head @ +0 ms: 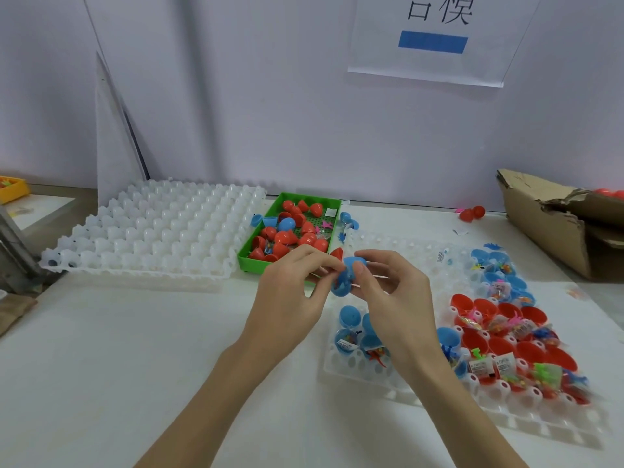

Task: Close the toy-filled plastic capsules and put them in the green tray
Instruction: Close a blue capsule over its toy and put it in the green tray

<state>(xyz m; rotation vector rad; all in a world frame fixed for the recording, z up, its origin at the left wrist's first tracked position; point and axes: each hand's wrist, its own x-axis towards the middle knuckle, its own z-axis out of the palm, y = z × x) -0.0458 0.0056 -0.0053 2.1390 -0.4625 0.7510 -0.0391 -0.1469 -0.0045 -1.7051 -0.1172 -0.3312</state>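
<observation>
Your left hand [290,292] and right hand [388,292] meet just above the white surface [135,349], and both sets of fingers pinch one blue capsule [346,276] between them: your left fingertips curl against its left side, your right thumb and forefinger wrap its top and right side. The two halves look joined, though your fingers hide too much of the seam to be sure. At about 11 o'clock from the capsule, just beyond your left hand, sits the green tray [251,256], holding a heap of red capsules and one blue one. At 9 o'clock from that tray lies a white moulded holder [152,228] with empty cups. At 4 o'clock from your hands, a second white holder [526,413] carries open red halves [496,336] and blue halves [349,315] stuffed with small packaged toys. A torn cardboard box [553,224] stands at 2 o'clock, with two red capsules [472,213] loose on the surface beside it.
</observation>
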